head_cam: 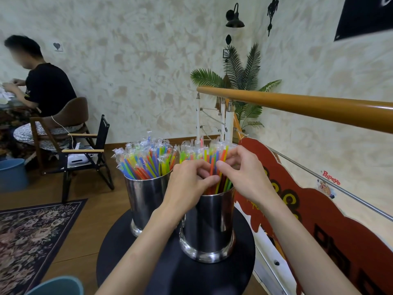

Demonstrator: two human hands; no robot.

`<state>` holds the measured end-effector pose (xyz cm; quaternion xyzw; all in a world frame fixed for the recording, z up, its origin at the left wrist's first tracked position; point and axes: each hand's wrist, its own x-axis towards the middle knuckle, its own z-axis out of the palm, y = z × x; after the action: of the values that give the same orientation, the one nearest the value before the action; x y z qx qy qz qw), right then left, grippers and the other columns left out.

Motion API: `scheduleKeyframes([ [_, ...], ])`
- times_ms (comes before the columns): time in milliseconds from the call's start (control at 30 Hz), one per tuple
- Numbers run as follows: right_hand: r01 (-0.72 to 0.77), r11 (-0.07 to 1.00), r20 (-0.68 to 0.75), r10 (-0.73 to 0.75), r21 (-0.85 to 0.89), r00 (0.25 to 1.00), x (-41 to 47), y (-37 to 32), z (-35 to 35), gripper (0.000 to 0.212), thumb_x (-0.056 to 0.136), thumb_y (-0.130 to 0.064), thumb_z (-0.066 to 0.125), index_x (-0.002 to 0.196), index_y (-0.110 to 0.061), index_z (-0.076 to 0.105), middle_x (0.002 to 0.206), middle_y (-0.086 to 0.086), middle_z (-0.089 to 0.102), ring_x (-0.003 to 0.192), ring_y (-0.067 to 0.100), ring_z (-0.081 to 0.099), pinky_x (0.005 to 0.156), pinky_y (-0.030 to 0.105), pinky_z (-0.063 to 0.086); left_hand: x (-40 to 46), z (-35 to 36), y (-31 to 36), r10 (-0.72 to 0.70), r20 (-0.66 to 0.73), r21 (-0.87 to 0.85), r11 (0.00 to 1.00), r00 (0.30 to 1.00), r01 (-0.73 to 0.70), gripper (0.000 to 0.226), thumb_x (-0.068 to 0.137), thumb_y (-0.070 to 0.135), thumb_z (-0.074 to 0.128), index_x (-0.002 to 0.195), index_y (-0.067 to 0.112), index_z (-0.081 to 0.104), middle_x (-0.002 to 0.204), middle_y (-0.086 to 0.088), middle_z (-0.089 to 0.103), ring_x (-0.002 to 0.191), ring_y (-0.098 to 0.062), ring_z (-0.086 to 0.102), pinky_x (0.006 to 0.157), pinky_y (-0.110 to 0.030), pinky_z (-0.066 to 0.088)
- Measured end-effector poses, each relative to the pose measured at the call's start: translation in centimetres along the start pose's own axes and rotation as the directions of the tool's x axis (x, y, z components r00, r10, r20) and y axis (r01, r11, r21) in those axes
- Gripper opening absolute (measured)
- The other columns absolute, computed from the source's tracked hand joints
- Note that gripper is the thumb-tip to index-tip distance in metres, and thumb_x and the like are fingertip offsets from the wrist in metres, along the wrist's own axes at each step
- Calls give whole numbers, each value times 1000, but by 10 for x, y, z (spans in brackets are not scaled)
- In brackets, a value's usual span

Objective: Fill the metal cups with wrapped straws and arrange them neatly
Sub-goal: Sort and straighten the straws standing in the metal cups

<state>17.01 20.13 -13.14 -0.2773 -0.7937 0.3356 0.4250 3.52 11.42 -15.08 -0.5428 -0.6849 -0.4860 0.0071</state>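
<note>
Both metal cups stand side by side on the round black desk [170, 273], and both look full of wrapped straws. The straws in the far cup [146, 201] fan out loosely, untouched. At the near cup [209, 226], the left hand [187, 184] and right hand [244, 177] have their fingers [209, 179] curled round its straws [212, 165], gathering them. Filling seems done; tidying remains, though the hands hide how even the near bundle is.
</note>
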Motion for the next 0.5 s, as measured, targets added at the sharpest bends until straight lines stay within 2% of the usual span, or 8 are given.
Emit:
scheduleKeyframes([
  [133,47,998,-38,-46,34,998,0,-3,0,18,86,-25,80,84,-25,62,71,-8,70,67,0,66,60,10,47,0,-1,2,-10,-19,-59,998,1000,9,21,73,29,91,80,32,71,69,12,70,61,3,64,64,-19,55],
  [233,62,993,-35,-58,97,998,0,-4,0,21,82,-25,84,83,-24,62,69,-9,71,66,4,69,63,14,51,1,-2,1,-12,-41,-75,997,999,9,19,73,30,90,84,24,76,70,10,70,63,2,64,65,-20,55],
  [400,40,992,34,-44,122,998,1,-1,2,15,86,-26,80,85,-19,67,75,-1,73,72,14,72,76,40,61,2,-4,1,-31,-26,-93,995,999,28,17,79,24,87,93,19,79,78,4,74,74,-11,70,75,-35,60],
  [500,20,990,86,-32,139,996,2,2,3,8,92,-23,72,88,-19,67,78,-1,74,75,15,73,81,45,61,1,-3,1,-42,-5,-125,991,999,41,18,80,17,85,97,19,80,82,4,77,78,-9,74,80,-36,61],
])
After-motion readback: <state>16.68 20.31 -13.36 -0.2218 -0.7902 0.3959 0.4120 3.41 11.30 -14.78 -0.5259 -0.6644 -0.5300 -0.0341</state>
